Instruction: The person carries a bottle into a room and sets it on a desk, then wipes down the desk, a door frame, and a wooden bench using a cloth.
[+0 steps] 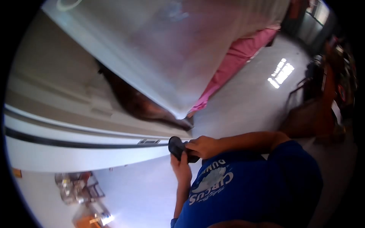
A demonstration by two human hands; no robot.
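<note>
In front of my blue printed shirt, both hands are together on a dark, rounded, elongated object (176, 146). Its exact kind is unclear from this view. My left hand (181, 164) closes around it from below, with the thumb lying along its side. From the right, my right hand (204, 147) grips it with bent fingers, covering part of it. The object's rounded far end sticks out toward a white door frame (91, 152) with a metal strike plate (148, 142).
Ahead hangs a large whitish translucent cloth (182, 57), with pink fabric (239, 57) along its edge and a curved dark wooden piece (140, 102) beneath. Dark wooden furniture (308, 117) stands at right. Beyond the frame, at lower left, are chairs (78, 188).
</note>
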